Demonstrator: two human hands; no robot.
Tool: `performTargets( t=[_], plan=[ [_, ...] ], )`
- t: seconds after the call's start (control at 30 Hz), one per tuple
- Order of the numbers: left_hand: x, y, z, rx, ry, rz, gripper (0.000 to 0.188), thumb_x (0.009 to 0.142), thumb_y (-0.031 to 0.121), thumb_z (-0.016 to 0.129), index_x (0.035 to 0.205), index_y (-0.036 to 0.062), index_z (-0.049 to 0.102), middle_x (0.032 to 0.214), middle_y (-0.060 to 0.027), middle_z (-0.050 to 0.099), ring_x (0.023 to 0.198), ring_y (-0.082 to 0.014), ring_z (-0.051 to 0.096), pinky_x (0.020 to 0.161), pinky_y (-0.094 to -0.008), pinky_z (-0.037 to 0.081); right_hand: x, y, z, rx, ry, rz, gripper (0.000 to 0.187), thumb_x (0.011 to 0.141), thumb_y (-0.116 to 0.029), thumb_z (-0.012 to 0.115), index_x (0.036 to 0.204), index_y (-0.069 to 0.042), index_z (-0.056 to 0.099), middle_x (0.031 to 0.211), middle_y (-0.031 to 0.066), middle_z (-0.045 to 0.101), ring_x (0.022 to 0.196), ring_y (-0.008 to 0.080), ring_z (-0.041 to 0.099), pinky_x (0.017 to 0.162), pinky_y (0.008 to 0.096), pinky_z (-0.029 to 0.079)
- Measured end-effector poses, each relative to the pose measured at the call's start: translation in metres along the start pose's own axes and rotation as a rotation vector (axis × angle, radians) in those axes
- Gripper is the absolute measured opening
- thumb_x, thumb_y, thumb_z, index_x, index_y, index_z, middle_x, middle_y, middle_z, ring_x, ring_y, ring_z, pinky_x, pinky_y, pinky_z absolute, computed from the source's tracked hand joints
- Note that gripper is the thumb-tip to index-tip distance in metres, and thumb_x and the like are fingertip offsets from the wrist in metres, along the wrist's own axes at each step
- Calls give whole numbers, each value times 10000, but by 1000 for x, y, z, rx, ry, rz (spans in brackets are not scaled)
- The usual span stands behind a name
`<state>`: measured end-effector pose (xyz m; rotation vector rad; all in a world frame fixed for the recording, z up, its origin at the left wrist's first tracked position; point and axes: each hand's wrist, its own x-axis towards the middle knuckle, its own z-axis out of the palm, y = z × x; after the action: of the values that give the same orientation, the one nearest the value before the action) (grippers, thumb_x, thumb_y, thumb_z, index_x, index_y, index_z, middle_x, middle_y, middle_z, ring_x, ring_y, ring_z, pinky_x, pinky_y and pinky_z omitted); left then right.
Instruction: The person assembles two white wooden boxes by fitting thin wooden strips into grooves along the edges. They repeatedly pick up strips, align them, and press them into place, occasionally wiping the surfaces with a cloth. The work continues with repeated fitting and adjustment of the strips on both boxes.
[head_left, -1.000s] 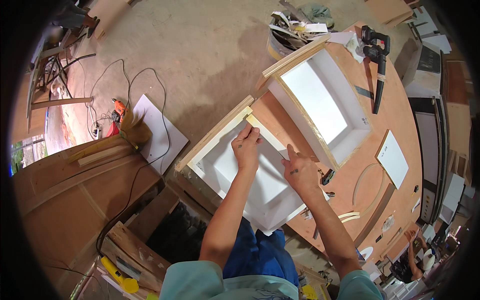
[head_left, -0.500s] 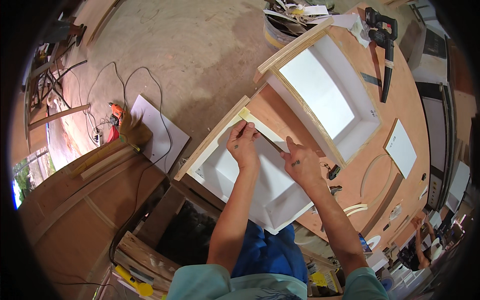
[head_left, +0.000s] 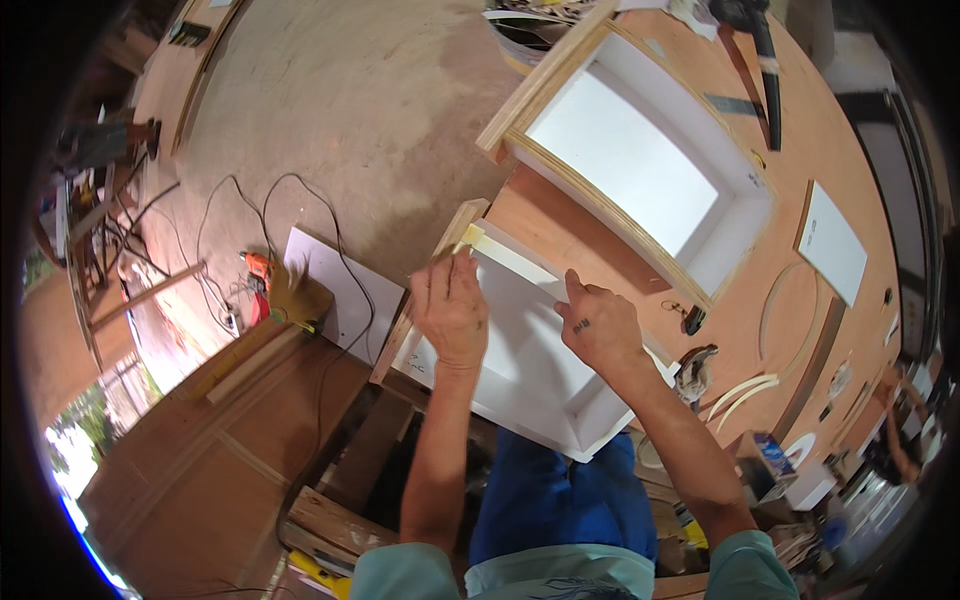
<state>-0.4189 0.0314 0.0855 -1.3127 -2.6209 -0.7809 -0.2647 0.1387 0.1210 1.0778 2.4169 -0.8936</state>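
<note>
A white-lined drawer [head_left: 525, 388] with a wooden front lies in front of me, its near corner close to my blue trousers. My left hand [head_left: 452, 312] is over the drawer's front-left part, back of the hand up and fingers stretched out, with nothing visible in them. Just past its fingertips, a small yellowish patch [head_left: 473, 235] marks the drawer's corner. A pale edge [head_left: 520, 262] runs from there toward my right hand [head_left: 602, 325]. That hand is at the far side wall, index finger extended and other fingers curled; what lies under them is hidden.
A second white-lined drawer [head_left: 635, 150] sits beyond on the curved wooden tabletop [head_left: 740, 345]. Right of it lie a white panel [head_left: 833, 243] and curved strips [head_left: 742, 395]. On the left are a broom head [head_left: 300, 300], an orange power tool [head_left: 257, 270] and a cable [head_left: 335, 215]. A person's arm shows far right.
My left hand has moved left and back from the far edge, its pinch now loosened into stretched fingers. The dark thin line between the hands no longer shows. The view has shifted.
</note>
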Motion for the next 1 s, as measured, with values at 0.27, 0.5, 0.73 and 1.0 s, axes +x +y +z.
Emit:
performTargets(
  t=[0.27, 0.5, 0.73, 1.0],
  plan=[
    [80, -48, -10, 50, -576, 794, 423, 699, 147, 760, 1107, 70, 677, 1229, -9, 595, 1277, -286, 405, 1095, -504, 275, -1, -4, -2, 69, -16, 19, 465, 851, -209, 627, 1243, 27, 544, 829, 170, 677, 764, 319, 672, 684, 416, 538],
    [92, -43, 4, -15, -666, 829, 397, 649, 85, 769, 1030, 29, 674, 1080, -43, 634, 1214, -279, 465, 1036, -494, 363, -3, -5, 7, 92, -17, 58, 463, 845, -207, 631, 1237, 28, 563, 826, 166, 679, 709, 315, 674, 667, 412, 542],
    [100, -46, 7, -80, -728, 836, 406, 636, 49, 768, 1027, 25, 662, 1032, -64, 639, 1120, -307, 506, 945, -458, 435, -4, -8, 10, 145, 35, 49, 449, 838, -187, 628, 1228, 31, 578, 839, 168, 682, 713, 315, 675, 657, 406, 543],
    [100, -52, -15, -100, -571, 645, 400, 674, 75, 770, 1028, 13, 595, 1309, -108, 448, 1240, -344, 429, 1001, -461, 419, -9, -12, 12, 116, 50, 68, 440, 855, -184, 607, 1241, 25, 571, 845, 158, 684, 713, 307, 672, 653, 405, 539]
  ],
)
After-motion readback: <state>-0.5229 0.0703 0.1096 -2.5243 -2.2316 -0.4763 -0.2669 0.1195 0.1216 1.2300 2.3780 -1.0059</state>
